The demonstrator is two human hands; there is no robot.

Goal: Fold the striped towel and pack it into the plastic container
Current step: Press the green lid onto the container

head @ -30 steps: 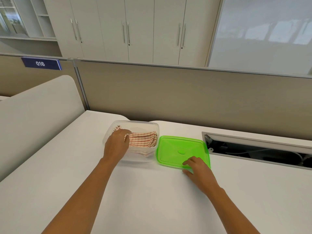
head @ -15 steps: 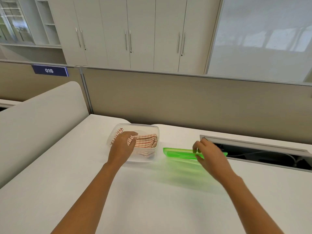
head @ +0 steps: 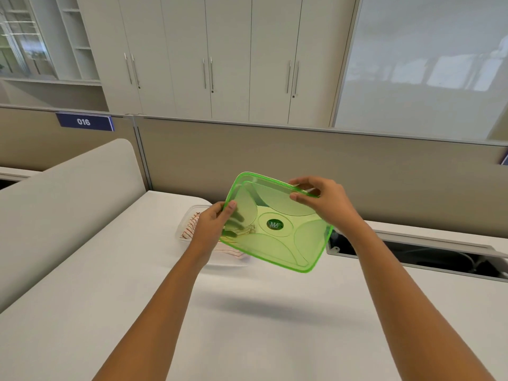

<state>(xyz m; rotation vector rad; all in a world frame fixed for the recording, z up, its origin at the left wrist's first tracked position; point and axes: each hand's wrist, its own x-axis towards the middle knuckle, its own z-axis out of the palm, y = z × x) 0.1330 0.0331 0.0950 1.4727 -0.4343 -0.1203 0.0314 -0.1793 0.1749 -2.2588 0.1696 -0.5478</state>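
A translucent green lid [head: 277, 243] hangs tilted in the air above the desk, its face turned toward me. My left hand [head: 213, 225] grips its left edge and my right hand [head: 321, 198] pinches its upper right edge. Behind and below the lid stands the clear plastic container [head: 184, 226] on the white desk, with the folded red-and-white striped towel [head: 192, 224] inside it. My left hand and the lid hide most of the container and towel.
A white desk [head: 247, 325] spreads toward me. An open cable slot [head: 412, 251] runs along the back right. A beige partition [head: 302, 166] stands behind, and a curved white divider [head: 68, 204] borders the left.
My right hand lifted the green lid off the desk and tilted it up. My left hand left the towel in the container and took hold of the lid's left edge.
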